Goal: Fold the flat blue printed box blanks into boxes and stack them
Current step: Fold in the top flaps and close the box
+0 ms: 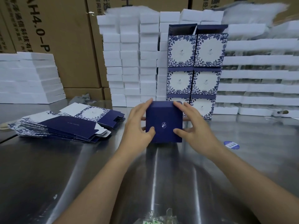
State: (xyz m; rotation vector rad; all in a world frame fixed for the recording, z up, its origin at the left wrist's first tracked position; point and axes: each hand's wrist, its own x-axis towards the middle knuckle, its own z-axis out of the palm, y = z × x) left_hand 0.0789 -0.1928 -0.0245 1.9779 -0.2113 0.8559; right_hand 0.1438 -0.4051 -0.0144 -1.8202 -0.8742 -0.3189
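The left hand [137, 126] and right hand [194, 126] grip the box [163, 120] by its sides, thumbs on its near face. It is probably light, dentable card, best held at its corners. Stacked boxes [194, 70] stand behind it, and blanks [64, 125] lie to its left.

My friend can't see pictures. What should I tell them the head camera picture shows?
A left hand and a right hand grip a folded dark blue box at a shiny metal table. Flat blue blanks lie piled to its left; finished flowery boxes stand stacked behind it, beside white foam blocks.
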